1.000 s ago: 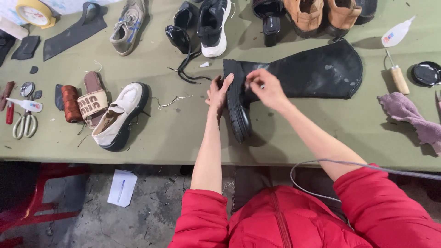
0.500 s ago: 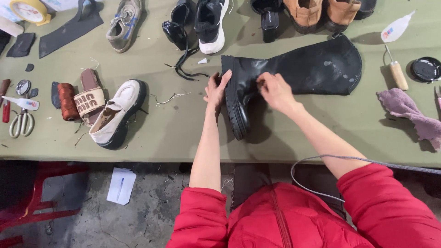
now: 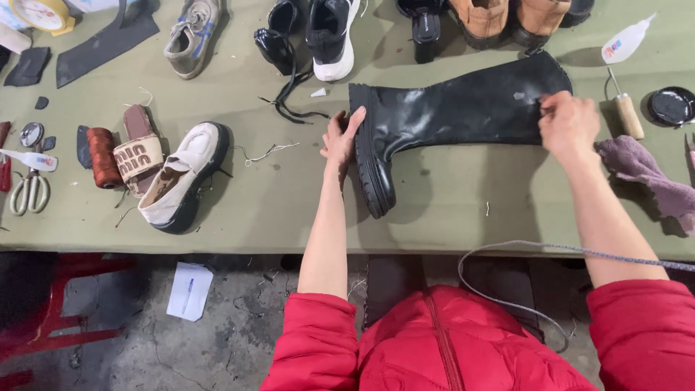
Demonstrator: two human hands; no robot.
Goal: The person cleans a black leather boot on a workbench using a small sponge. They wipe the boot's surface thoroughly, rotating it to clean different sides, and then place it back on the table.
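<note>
With the left hand (image 3: 340, 139) flat on the sole and the right hand (image 3: 568, 123) pinching the top, the person should keep the black boot (image 3: 449, 112) flat on the desk (image 3: 289, 195) mid-frame.

Take the tall black boot (image 3: 449, 116) as your landmark. Beyond it, the top edge cuts off the tan shoes (image 3: 507, 18), the black-and-white sneaker (image 3: 329, 32) and the grey sneaker (image 3: 190, 32), so you see only parts of them. Far to its left, the yellow round thing (image 3: 40, 14) and the red tool (image 3: 3, 156) run out of frame. To its right, your right hand (image 3: 570, 124) covers part of the boot's top rim, and the purple cloth (image 3: 648, 177) is clipped by the right edge. The small scraps left of the boot are too small to identify.
</note>
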